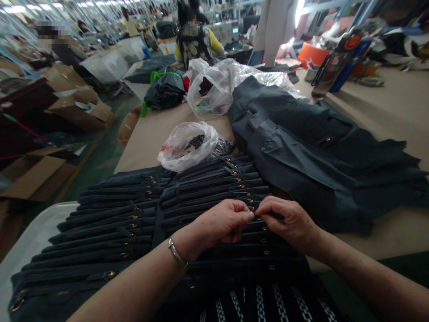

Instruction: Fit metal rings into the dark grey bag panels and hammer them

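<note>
- left hand (pixel 224 222) and right hand (pixel 288 222) meet fingertip to fingertip, both pinched narrow on one strap (pixel 266 218); its brass snap is hidden under the fingers.
- that strap lies in the right column of the overlapped straps (pixel 110 223), close to the body.
- risk, as i judge it: a tug could drag neighbours out of line, since each overlaps the next.
- the bracelet (pixel 177 253) might snag a strap beneath the wrist.
- room: bag (pixel 187 143) just behind the rows, pile (pixel 321 152) touching them on the right, bare table (pixel 395 232) beyond; the table edge drops off at left.
</note>
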A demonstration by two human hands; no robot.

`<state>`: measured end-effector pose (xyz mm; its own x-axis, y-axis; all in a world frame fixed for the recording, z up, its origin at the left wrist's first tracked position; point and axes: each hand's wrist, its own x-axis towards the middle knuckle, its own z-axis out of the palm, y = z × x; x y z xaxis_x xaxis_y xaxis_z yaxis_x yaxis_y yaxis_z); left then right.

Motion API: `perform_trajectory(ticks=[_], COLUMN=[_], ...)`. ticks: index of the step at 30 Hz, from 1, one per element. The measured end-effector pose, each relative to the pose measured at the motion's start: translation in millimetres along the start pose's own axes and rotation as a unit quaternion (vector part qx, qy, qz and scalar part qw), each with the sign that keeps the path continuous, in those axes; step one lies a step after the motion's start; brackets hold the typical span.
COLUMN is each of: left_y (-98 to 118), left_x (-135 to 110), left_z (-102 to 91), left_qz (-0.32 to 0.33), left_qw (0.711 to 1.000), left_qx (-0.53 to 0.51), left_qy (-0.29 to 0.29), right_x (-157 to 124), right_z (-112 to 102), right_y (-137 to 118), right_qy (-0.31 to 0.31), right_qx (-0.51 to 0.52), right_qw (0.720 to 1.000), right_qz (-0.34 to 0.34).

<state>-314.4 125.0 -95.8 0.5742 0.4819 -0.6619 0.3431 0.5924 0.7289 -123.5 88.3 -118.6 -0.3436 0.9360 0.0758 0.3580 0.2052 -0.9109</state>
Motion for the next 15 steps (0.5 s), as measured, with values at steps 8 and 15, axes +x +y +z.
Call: perform_trajectory(ticks=[8, 15], left_y=[4.1, 8.0], left_x=[9.3, 19.4], left_z=[3.5, 2.5], left_qz=[0.063, 0.138], left_qw=[0.970, 0.897], left_qx=[0.232, 0.411], left_qy=[0.046, 0.084], right_x=[-4.6, -5.0], right_z=[-5.4, -3.9], right_y=[6.6, 24.5], right_qy=[-0.068, -0.063], right_qx=[0.142, -0.095], right_qw=[0.978, 0.989], right_qz=[0.136, 0.098])
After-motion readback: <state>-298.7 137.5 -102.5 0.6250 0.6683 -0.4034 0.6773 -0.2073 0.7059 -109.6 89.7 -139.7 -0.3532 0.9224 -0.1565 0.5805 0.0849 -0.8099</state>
